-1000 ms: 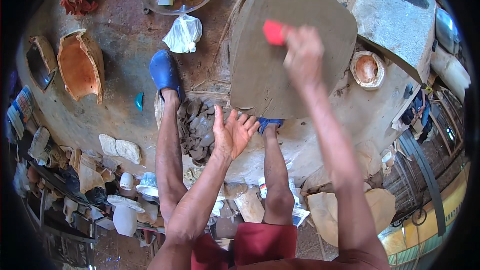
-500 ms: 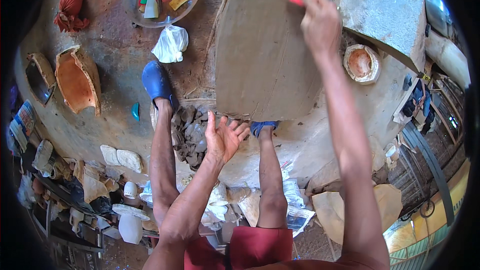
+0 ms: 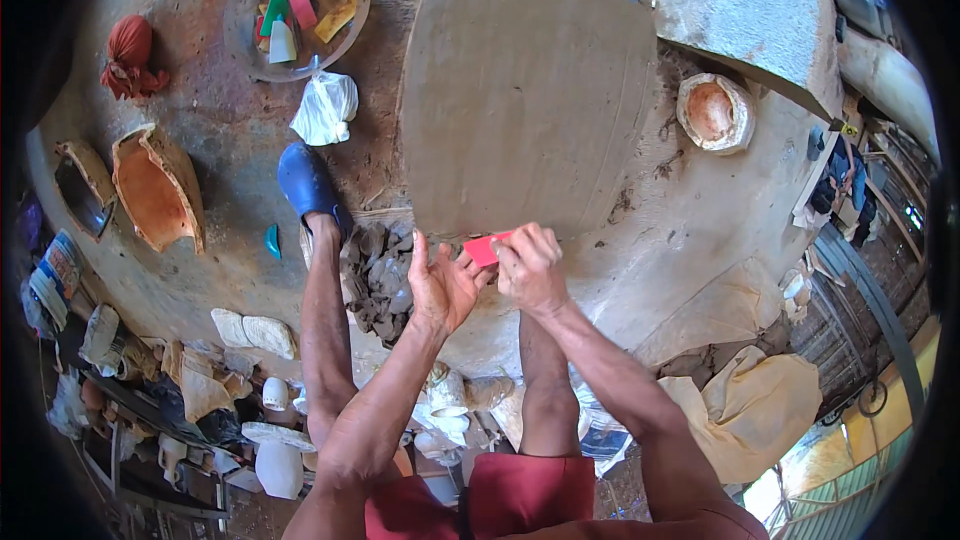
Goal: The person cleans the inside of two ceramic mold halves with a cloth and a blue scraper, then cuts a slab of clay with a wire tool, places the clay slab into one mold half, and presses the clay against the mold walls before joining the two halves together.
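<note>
Red scraper [image 3: 482, 249]: a small, flat, bright blade with straight edges, held between the two hands at the near edge of the slab. Its visible part runs roughly left to right, the left end tipped a little toward the wearer; the rest is hidden under the right fingers.

Right hand [image 3: 533, 270]: nearer to the slab, fingers curled in and pinched firmly on the scraper's right end. The knuckles overlap the slab's near edge in this view; their height above it cannot be judged.

Left hand [image 3: 442, 285]: palm up, thumb and fingers spread and loosely bent, gripping nothing of its own. Its fingertips meet the scraper's left end in the view, though whether they touch it I cannot tell.

Clay slab [image 3: 530, 90]: directly beyond both hands, away from the wearer. Grey-brown, broad and flat, with rounded corners, its surface smooth and damp-looking, marked by faint lines running mostly away from the body.

Clay scraps [image 3: 375, 285]: a dark, lumpy heap left of the left hand, close by the slab's near left corner.

Clear bowl [image 3: 235, 25]: far left, holding coloured scrapers, with a white plastic bag [image 3: 326, 108] just below it.

Round mould [image 3: 714, 113]: pale-rimmed, orange inside, right of the slab and apart from it.
</note>
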Tool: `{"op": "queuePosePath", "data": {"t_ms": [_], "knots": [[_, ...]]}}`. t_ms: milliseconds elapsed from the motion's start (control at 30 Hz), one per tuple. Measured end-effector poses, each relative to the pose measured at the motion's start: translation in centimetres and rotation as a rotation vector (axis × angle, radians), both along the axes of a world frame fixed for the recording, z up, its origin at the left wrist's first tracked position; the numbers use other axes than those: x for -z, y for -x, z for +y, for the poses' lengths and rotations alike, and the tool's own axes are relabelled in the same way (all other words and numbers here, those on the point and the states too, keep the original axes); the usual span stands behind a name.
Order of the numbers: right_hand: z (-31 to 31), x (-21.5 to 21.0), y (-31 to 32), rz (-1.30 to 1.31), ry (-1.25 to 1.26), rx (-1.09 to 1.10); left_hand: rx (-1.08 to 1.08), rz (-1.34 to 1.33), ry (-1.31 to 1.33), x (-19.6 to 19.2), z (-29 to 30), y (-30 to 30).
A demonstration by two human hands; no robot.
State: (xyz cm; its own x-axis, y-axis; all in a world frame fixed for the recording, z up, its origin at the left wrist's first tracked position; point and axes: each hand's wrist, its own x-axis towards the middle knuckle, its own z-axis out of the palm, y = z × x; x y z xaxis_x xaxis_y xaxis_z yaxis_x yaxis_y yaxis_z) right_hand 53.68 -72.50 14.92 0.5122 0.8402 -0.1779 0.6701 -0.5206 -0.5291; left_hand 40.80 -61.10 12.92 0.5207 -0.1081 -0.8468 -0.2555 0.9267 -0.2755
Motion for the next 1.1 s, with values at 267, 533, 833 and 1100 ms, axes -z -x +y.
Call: {"op": "queuePosePath", "data": {"t_ms": [267, 533, 833, 1100], "knots": [[8.9, 4.0, -30.6, -0.499, -0.099, 0.031, 0.131, 0.196, -0.096, -0.2, 0.6, -1.5], [-1.9, 2.6, -5.9, -0.223, -0.043, 0.094, 0.076, 0.202, -0.155, -0.3, 1.0, -0.5], [2.7, 1.4, -18.2, -0.405, -0.152, 0.188, 0.226, 0.294, -0.200, -1.0, 1.7, -1.3], [1.7, 4.6, -29.0, -0.420, -0.061, -0.102, 0.246, 0.325, -0.361, -0.5, 2.4, -1.1]]}}
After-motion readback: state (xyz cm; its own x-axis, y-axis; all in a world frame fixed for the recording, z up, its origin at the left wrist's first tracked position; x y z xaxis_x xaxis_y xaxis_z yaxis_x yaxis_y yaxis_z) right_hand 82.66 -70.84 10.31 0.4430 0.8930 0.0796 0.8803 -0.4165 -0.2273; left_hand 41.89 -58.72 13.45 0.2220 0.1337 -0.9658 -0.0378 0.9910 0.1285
